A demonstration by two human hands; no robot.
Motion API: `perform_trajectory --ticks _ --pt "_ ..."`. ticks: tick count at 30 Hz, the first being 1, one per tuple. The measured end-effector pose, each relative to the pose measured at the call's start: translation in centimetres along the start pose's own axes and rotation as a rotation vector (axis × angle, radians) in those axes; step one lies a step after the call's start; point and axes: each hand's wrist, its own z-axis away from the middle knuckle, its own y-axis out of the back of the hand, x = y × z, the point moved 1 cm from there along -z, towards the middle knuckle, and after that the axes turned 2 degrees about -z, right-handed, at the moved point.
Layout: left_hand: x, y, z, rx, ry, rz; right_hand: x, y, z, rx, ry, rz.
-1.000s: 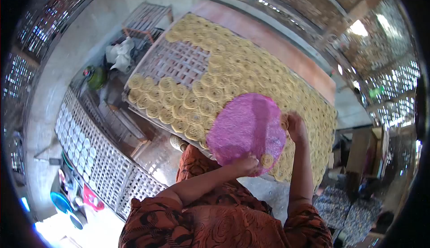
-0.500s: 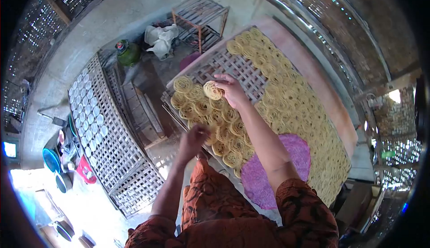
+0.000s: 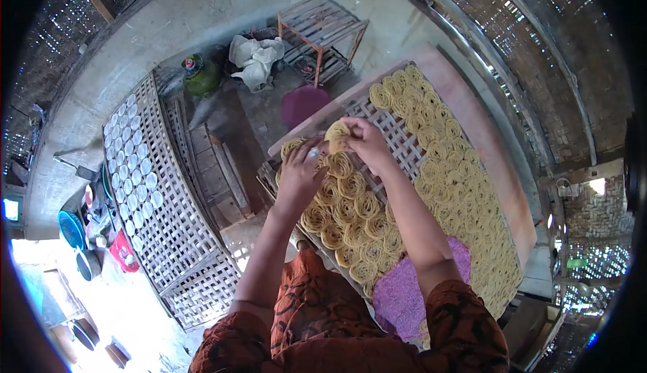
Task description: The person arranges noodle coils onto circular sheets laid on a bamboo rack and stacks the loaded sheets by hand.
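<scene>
Many yellow noodle-like coils (image 3: pixel 441 164) cover much of a woven lattice rack (image 3: pixel 397 135). Between the fingers of my right hand (image 3: pixel 367 145) is one coil (image 3: pixel 337 137), held tilted above the rack near its far left corner. My left hand (image 3: pixel 300 174) is just left of it, over the coils at the rack's left edge; its fingers are bent, and what they touch or hold is hidden. A pink-purple round sheet (image 3: pixel 404 295) lies on the coils near my body, partly behind my right arm.
To the left stands a second lattice rack (image 3: pixel 192 248) with pale discs (image 3: pixel 135 171). Beyond are a green gas cylinder (image 3: pixel 201 76), white cloth (image 3: pixel 256 59), a purple round thing (image 3: pixel 303 105) and a slatted stand (image 3: pixel 323 26). A pinkish board (image 3: pixel 495 150) lies behind the coils.
The pink-purple sheet, first held by my left hand, now lies on the coils. Both hands have moved to the rack's left end and come close together, my right hand still with a coil.
</scene>
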Motion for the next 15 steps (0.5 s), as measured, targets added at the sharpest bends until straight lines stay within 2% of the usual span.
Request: perform_trajectory --ticks 1,3,5,7,8,9,11,12,13,15 --pt "-0.3 0.5 0.3 0.001 0.002 -0.006 0.2 0.0 -0.8 -0.005 0.001 -0.003" --pt "-1.8 1.9 1.8 0.077 0.204 0.081 0.8 0.0 -1.9 -0.034 0.005 0.218" --pt "-3.4 2.8 3.8 0.070 0.286 0.080 2.8 -0.8 -3.0 -0.029 0.005 0.149" --pt "-5.0 2.7 5.5 0.036 0.424 0.156 5.5 -1.0 -4.3 -0.056 -0.096 0.184" --pt "-5.2 2.7 6.0 0.051 0.422 0.180 4.9 -1.3 -3.8 -0.004 0.031 0.529" --pt "-4.9 2.9 6.0 0.046 0.423 0.176 4.0 -1.8 -3.0 -0.003 0.028 0.524" --pt "-3.9 3.3 6.1 0.050 0.365 0.107 2.3 -2.2 -1.3 0.036 0.163 0.931" --pt "-3.4 3.1 6.1 0.040 0.360 0.112 1.6 -1.8 -0.3 0.082 0.338 0.901" --pt "-2.8 2.9 6.1 0.023 0.382 0.144 0.9 -0.8 1.3 0.097 0.327 0.904" --pt "-0.6 2.0 6.0 -0.015 0.384 0.196 -3.1 1.5 6.2 0.165 0.238 0.656"
